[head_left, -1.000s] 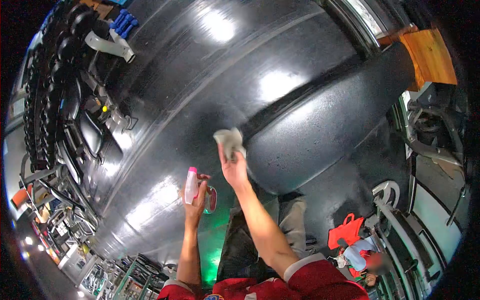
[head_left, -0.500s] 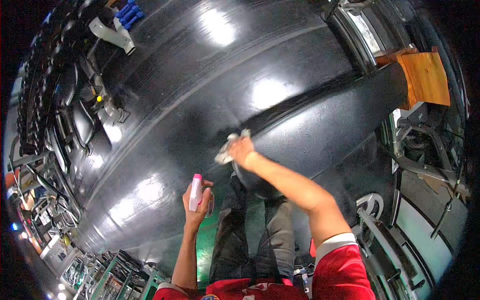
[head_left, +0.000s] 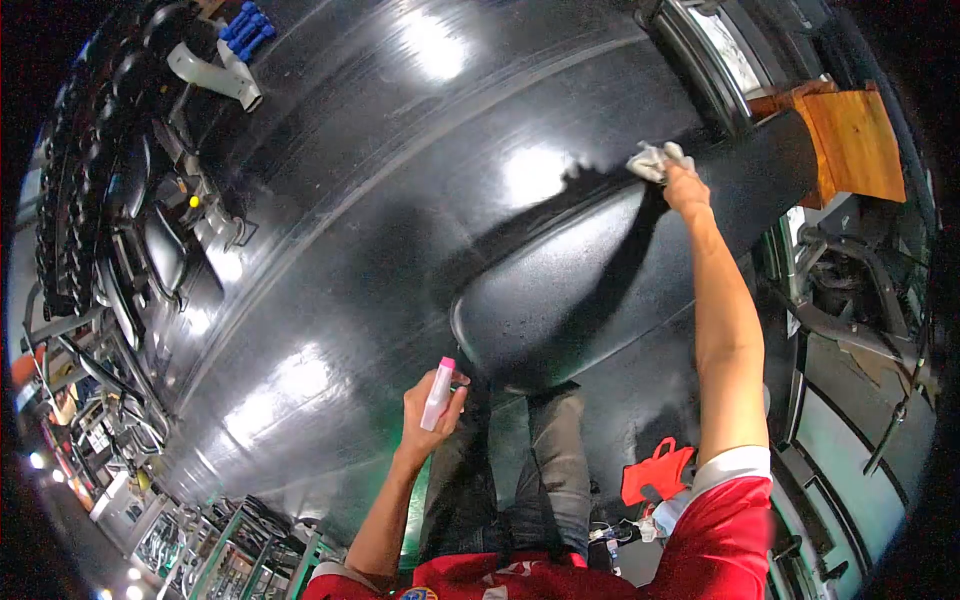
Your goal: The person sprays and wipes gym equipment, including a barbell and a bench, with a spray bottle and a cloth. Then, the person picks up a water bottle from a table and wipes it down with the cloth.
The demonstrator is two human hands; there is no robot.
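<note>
A small translucent bottle [head_left: 437, 398] with a pink cap is held in my left hand [head_left: 427, 415], its fingers wrapped round it, above my legs. My right hand [head_left: 687, 186] grips a whitish cloth [head_left: 658, 162] at the far edge of the long black padded bench [head_left: 560, 300], toward its wooden end. The arm's dark shadow falls across the pad. Whether the cloth touches the padding is hard to tell.
A wooden block [head_left: 858, 146] stands at the bench's far right end. Dumbbell racks and machines line the left. Blue dumbbells [head_left: 246, 32] lie at the upper left. A red bag [head_left: 656, 474] and metal frames [head_left: 850, 290] are on the right.
My right hand has swept with the cloth from the bench's near end to its far right part. My left hand with the bottle has shifted slightly right.
</note>
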